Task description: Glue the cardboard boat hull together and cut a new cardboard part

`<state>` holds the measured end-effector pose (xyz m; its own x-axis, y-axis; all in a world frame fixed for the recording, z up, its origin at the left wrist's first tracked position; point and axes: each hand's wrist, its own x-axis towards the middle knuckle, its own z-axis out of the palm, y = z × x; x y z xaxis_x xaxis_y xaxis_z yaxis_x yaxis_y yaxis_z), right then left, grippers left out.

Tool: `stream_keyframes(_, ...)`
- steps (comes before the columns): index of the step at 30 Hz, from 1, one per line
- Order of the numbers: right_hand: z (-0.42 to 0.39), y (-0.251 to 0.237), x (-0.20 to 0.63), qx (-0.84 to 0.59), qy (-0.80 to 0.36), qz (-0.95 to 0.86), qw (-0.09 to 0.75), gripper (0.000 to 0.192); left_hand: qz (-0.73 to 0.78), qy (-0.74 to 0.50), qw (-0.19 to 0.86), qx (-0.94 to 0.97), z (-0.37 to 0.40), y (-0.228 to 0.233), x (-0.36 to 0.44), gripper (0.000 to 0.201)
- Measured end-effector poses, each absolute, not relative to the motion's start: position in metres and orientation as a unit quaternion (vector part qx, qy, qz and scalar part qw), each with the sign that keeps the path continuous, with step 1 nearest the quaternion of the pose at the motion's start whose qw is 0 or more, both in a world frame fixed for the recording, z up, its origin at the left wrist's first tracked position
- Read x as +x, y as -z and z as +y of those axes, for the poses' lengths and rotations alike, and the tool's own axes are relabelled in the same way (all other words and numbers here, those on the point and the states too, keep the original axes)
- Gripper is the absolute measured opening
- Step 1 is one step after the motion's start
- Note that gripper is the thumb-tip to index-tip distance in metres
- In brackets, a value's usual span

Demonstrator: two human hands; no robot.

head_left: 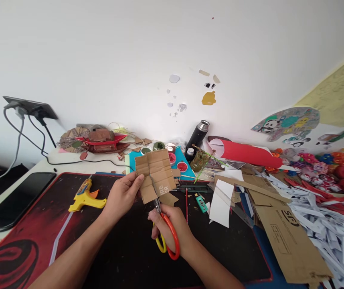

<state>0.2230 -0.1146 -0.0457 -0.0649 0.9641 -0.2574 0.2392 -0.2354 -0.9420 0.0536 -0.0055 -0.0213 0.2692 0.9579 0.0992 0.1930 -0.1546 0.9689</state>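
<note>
My left hand (125, 190) pinches the left edge of a creased piece of brown cardboard (161, 172), raised above the dark mat. Printed letters show near its lower right. A cut runs up into the cardboard from its lower edge. My right hand (175, 224) is closed around a pair of scissors (174, 241) with one red-orange and one yellow handle loop. The scissor blades point up and meet the cardboard at the lower end of the cut; their tips are hidden by it.
A yellow glue gun (86, 199) lies on the mat (124, 257) at left, near a phone (18, 198). Behind stand a black flask (197, 134), paint pots (182, 166) and a model boat (102, 140). Flat cardboard (292, 241) and paper strips (325, 224) cover the right side.
</note>
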Motion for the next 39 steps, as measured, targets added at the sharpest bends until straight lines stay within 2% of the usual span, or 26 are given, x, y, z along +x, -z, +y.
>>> stream_keyframes(6, -0.115, 0.047, 0.226, -0.572, -0.527, -0.507, 0.371, 0.054, 0.440, -0.377, 0.485, 0.655, -0.012, 0.023, 0.060, 0.043)
stream_keyframes(12, -0.111, 0.045, 0.229, -0.565, -0.558, -0.468, 0.388, 0.057, 0.478, -0.426, 0.361, 0.678, -0.021, 0.018, 0.061, 0.035)
stream_keyframes(20, -0.114, 0.048, 0.223, -0.564, -0.579, -0.437, 0.395, 0.057, 0.457, -0.421, 0.441, 0.648, -0.018, 0.024, 0.062, 0.032)
stream_keyframes(31, -0.116, 0.054, 0.215, -0.572, -0.568, -0.439, 0.397, 0.048, 0.455, -0.422, 0.453, 0.640, -0.017, 0.026, 0.065, 0.030)
stream_keyframes(39, -0.115, 0.057, 0.209, -0.571, -0.571, -0.430, 0.404, 0.044, 0.447, -0.410, 0.520, 0.601, -0.014, 0.023, 0.068, 0.031)
